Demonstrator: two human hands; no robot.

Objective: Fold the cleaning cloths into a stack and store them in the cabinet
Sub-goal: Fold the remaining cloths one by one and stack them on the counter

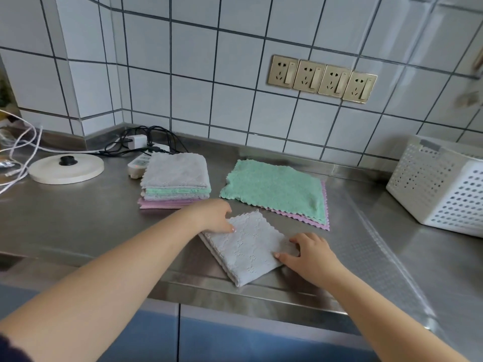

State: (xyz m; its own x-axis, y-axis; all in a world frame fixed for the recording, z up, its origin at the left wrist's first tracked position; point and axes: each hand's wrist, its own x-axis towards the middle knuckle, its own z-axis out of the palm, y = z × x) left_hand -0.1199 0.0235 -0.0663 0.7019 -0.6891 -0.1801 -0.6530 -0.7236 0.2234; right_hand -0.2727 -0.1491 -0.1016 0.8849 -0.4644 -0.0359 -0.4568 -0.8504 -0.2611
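Soft, even daylight lit the scene, with dull glare on the brushed steel countertop (78, 220). The glossy white wall tiles (235, 56) bowed from wide-angle distortion, and the right edge was smeared with blur.

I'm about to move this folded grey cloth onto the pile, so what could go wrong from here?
1. The folded grey cloth overhangs the counter's front edge; it may slip off if the left hand and right hand let go.
2. The stack looks uneven and sits right beside the power strip; adding another cloth could topple it that way.
3. Two cloths, the green cloth over a pink cloth, remain unfolded.
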